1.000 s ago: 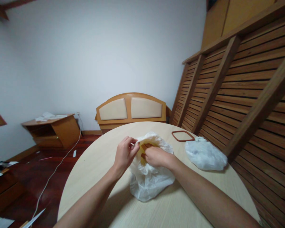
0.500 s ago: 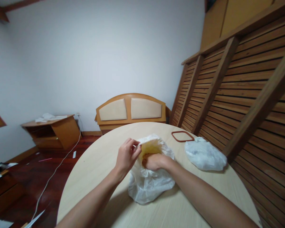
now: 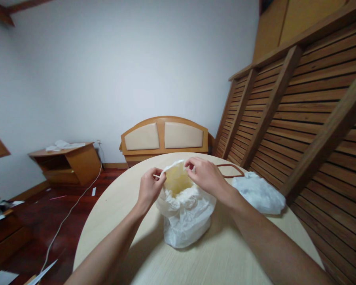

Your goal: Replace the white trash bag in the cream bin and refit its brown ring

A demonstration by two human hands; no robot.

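Note:
A crumpled white plastic bag (image 3: pixel 186 219) stands on the round pale table (image 3: pixel 112 202), its mouth open toward the far side and yellow showing inside. My left hand (image 3: pixel 150 186) pinches the left side of the bag's rim between thumb and fingers. At the right side of the rim, my right hand (image 3: pixel 204 173) has its fingers closed on the edge. What lies at the bottom of the bag cannot be made out.
Right of the bag lie a second, closed white plastic bag (image 3: pixel 258 194) and a brown rounded frame (image 3: pixel 240 170). Beyond the table is a headboard (image 3: pixel 161 134); slatted wooden panels (image 3: pixel 284 114) lean at the right.
My right hand has come out of the bag and moved up to its rim. The bag's mouth is wider and more upright. My left hand has shifted slightly left, still on the rim.

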